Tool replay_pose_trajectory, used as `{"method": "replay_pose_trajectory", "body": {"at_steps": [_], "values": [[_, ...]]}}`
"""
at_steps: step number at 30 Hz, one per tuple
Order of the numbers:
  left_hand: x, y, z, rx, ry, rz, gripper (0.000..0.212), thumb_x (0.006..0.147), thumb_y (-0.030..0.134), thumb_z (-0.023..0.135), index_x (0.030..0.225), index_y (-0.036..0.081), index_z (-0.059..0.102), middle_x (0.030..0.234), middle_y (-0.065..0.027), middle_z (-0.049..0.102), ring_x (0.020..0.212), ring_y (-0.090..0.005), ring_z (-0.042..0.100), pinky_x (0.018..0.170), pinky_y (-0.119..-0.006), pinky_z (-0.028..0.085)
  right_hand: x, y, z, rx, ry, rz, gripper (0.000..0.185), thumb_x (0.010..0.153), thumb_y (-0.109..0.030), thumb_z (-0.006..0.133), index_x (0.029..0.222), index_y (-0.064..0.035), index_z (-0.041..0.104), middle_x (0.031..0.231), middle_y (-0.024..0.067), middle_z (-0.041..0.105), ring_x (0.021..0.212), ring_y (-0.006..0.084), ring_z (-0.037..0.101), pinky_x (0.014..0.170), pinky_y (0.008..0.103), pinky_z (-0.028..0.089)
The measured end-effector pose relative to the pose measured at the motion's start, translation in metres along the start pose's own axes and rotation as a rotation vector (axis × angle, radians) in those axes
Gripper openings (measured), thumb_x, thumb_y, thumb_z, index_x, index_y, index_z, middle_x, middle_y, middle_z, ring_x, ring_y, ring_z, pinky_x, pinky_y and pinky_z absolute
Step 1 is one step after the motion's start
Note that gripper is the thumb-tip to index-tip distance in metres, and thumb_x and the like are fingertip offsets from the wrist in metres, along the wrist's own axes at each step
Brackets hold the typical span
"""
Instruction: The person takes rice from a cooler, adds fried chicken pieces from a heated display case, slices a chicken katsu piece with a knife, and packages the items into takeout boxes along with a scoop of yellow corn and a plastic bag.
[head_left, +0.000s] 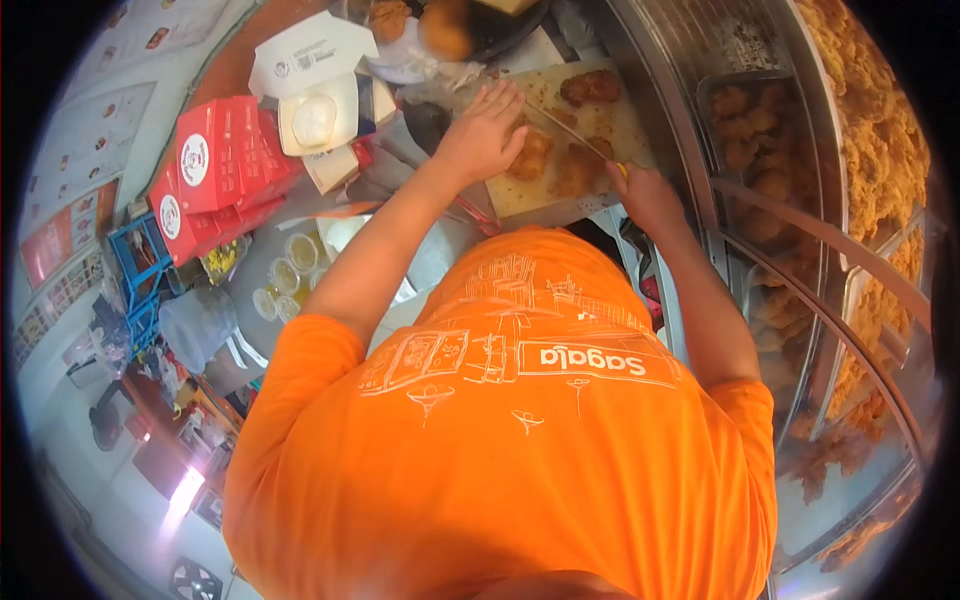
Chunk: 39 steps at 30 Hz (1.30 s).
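My right hand (645, 195) is closed around the yellow handle of a knife (566, 129), whose long blade points up and left across a pale cutting board (517, 199). Beneath and beside the blade lie pieces of fried chicken (581, 166), with another golden piece (531, 155) near my left thumb. A darker, reddish-brown piece (590, 88) rests toward the board's far side. My left hand (491, 127) is held flat, fingers together, over the board's left edge by the knife tip and some crumpled clear plastic (454, 79); whether it touches the blade cannot be told.
An open carton (319, 82) holding a wrapped white mound stands left of the board, beside stacked red boxes (232, 161). Lidded sauce cups (302, 253) sit nearer me. On the right, a metal-framed glass case (697, 142) holds trays of fried chicken (870, 127). A dark pan (495, 34) is beyond the board.
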<state>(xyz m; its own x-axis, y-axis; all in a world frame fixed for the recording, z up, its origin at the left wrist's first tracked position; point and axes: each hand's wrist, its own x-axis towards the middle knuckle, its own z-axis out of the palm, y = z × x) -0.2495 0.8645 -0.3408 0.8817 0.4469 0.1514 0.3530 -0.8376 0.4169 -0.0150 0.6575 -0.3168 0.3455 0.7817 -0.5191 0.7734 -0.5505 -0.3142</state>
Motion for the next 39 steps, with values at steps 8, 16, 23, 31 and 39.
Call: {"method": "replay_pose_trajectory", "body": {"at_steps": [8,16,23,31,39], "values": [[-0.048,0.038,0.022,0.030,-0.023,-0.205,0.056,0.100,0.032,0.055,0.141,-0.006,0.057,0.149,-0.0254,0.054,0.144,-0.0367,0.047,0.124,-0.050,0.029,-0.006,0.001,0.010,-0.093,-0.053,-0.041,0.058,0.106,-0.056,0.044,0.100,-0.0060,0.074,0.094,0.0250,0.073,0.091,0.0441,0.071,0.080,0.0541,0.056],[-0.024,0.037,0.027,0.134,-0.122,-0.207,0.059,0.100,0.035,0.053,0.145,-0.004,0.053,0.152,-0.0225,0.052,0.146,-0.0345,0.045,0.124,-0.049,0.028,0.006,0.016,0.021,-0.040,-0.091,-0.003,0.060,0.105,-0.056,0.044,0.102,-0.0050,0.074,0.097,0.0251,0.073,0.093,0.0451,0.070,0.082,0.0549,0.056],[-0.041,0.053,-0.021,0.080,-0.014,-0.147,0.058,0.101,0.034,0.055,0.144,-0.004,0.054,0.152,-0.0220,0.052,0.147,-0.0340,0.044,0.124,-0.052,0.027,-0.030,-0.002,-0.012,-0.032,-0.044,-0.069,0.058,0.105,-0.054,0.046,0.101,-0.0041,0.074,0.094,0.0261,0.072,0.092,0.0447,0.070,0.080,0.0531,0.057],[-0.064,0.054,0.039,0.108,-0.100,-0.335,0.061,0.100,0.039,0.056,0.144,-0.003,0.056,0.153,-0.0217,0.052,0.148,-0.0325,0.044,0.126,-0.053,0.020,-0.018,0.008,0.021,-0.141,-0.072,-0.063,0.055,0.102,-0.055,0.051,0.098,-0.0058,0.075,0.090,0.0221,0.074,0.088,0.0422,0.072,0.079,0.0516,0.058],[-0.061,0.046,0.023,0.058,0.007,-0.195,0.059,0.098,0.038,0.058,0.145,0.001,0.057,0.153,-0.0181,0.053,0.148,-0.0312,0.043,0.126,-0.052,0.022,-0.026,0.010,0.017,-0.074,-0.005,-0.092,0.055,0.103,-0.055,0.049,0.098,-0.0057,0.074,0.089,0.0236,0.073,0.088,0.0430,0.072,0.079,0.0522,0.058]]}}
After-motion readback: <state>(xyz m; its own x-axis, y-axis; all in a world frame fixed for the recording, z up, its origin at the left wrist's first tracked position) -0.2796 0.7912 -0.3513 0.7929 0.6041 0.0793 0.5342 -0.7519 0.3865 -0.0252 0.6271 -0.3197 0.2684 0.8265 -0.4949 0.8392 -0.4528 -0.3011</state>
